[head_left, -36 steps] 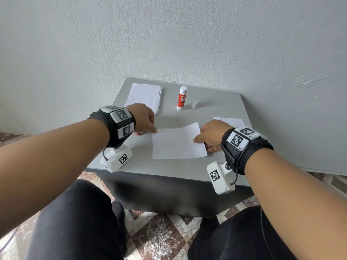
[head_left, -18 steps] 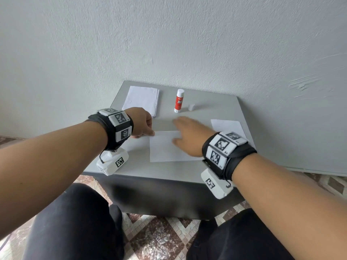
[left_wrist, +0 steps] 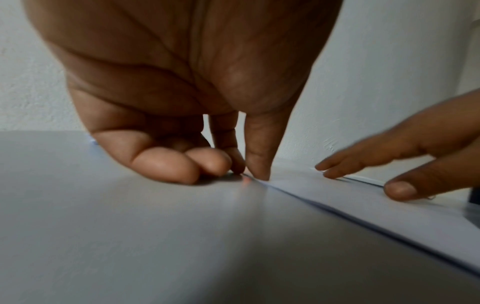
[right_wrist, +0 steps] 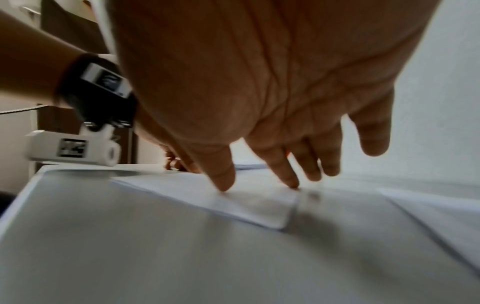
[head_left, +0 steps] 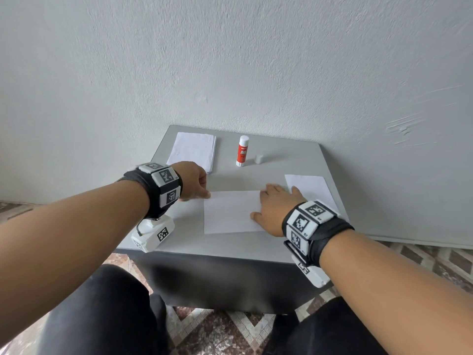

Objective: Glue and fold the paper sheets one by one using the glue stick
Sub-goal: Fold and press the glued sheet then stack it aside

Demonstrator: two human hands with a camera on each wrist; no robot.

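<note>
Head view shows the folded sheet [head_left: 230, 212] lying flat on the grey bench [head_left: 281, 160], between the two hands. The left hand [head_left: 193, 180] has its fingers [left_wrist: 255, 160] curled, and one straight fingertip, with the thumb beside it, bears down on the sheet's far left corner; whether it pinches or only presses that corner I cannot tell. This looks like an anchor, so the paper does not slide while the other hand works. The right hand [head_left: 272, 208] lies flat on the sheet's right end with fingers [right_wrist: 285, 170] straight and spread, tips touching the paper near its edge, holding nothing. I judge it is smoothing the glued fold so the layers bond.

From the left wrist, the sheet's near edge shows as a thin double line, which fits two layers lying one on the other. The paper is thin, matte and white, limp enough to need pinning; the bench top is smooth and matte.

Beyond the left fingers sits a neat stack of white sheets [head_left: 193, 151], slightly rough at its edges. Beyond and between both hands stands the glue stick [head_left: 242, 151], an upright red and white cylinder, uncapped, with its small pale cap [head_left: 259, 159] just beside it. Just right of the right fingers lies another white sheet [head_left: 309, 188], probably a finished one.
</note>
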